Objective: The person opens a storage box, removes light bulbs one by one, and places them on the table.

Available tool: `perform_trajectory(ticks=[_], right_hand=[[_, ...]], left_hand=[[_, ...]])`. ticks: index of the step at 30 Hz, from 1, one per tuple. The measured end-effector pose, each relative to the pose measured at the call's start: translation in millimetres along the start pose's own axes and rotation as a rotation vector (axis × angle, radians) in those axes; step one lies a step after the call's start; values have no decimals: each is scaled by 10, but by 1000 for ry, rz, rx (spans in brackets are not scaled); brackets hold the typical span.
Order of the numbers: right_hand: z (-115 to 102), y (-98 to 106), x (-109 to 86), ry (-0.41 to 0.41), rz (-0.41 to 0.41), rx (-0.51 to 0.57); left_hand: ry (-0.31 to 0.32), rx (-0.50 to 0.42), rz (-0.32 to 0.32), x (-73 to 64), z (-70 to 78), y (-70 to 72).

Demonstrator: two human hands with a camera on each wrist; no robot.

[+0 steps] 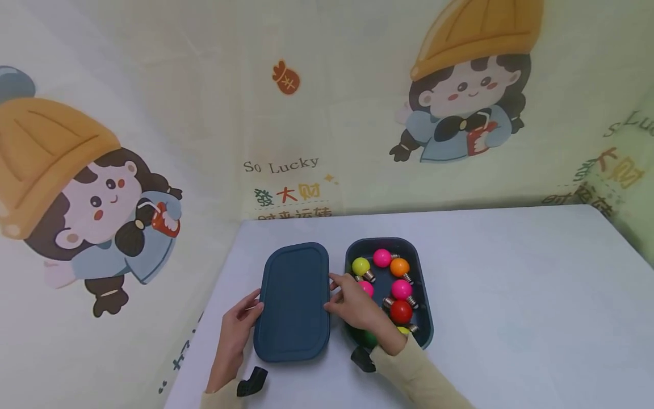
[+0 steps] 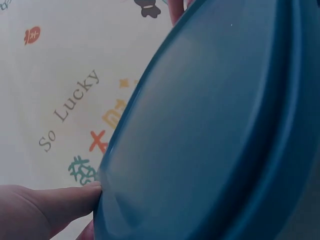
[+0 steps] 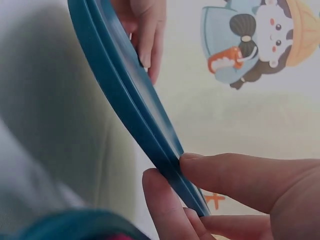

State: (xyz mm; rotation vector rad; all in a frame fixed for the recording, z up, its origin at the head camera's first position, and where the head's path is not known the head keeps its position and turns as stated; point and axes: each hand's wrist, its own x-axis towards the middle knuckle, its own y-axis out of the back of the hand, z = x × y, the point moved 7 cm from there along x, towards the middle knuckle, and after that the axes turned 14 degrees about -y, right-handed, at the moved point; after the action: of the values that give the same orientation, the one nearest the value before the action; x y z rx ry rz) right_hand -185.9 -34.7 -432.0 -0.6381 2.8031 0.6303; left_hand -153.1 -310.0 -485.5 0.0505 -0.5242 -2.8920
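Observation:
A dark blue rounded-rectangle lid (image 1: pixel 292 301) is held between both hands, to the left of a matching box (image 1: pixel 430 326). My left hand (image 1: pixel 238 329) grips its left edge, with the thumb (image 2: pixel 75 200) on the rim in the left wrist view. My right hand (image 1: pixel 357 304) pinches the right edge; in the right wrist view the thumb (image 3: pixel 225 175) lies on one face and fingers on the other. Inside the box are several colored bulbs, among them a red bulb (image 1: pixel 401 312), an orange bulb (image 1: pixel 399 267) and a pink bulb (image 1: pixel 381 258). My right hand and wrist hide some of them.
The box and lid are over a white table (image 1: pixel 521 295). A printed cloth (image 1: pixel 357 113) with cartoon figures hangs behind it and along its sides. A black strap piece (image 1: pixel 252 382) sits at the left wrist, another (image 1: pixel 363 359) at the right.

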Motion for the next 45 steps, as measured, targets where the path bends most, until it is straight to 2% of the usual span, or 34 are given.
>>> perform_trajectory(ticks=[7,14,19,24,28,32,41,45], right_hand=[[-61,-141,18,0,18,-54],[-86,-210,53,12,39,-103],[-73,-245,80,-6,64,-178],[-95,-287,84,15,99,-266],[-120,-347,101,18,108,-309],[-132,-414,117,-14,91,-331],[-149,-447,160,-21,96,-372],[-143,-468,190,-26,93,-390]], left_hand=[[39,4,26,-34,-94,87],[35,8,52,-14,-159,105],[48,21,50,14,-194,102],[39,29,41,33,-203,108],[9,75,36,40,-179,147],[-11,132,48,34,-161,202],[-14,207,72,11,-169,224],[-20,242,63,5,-168,218]])
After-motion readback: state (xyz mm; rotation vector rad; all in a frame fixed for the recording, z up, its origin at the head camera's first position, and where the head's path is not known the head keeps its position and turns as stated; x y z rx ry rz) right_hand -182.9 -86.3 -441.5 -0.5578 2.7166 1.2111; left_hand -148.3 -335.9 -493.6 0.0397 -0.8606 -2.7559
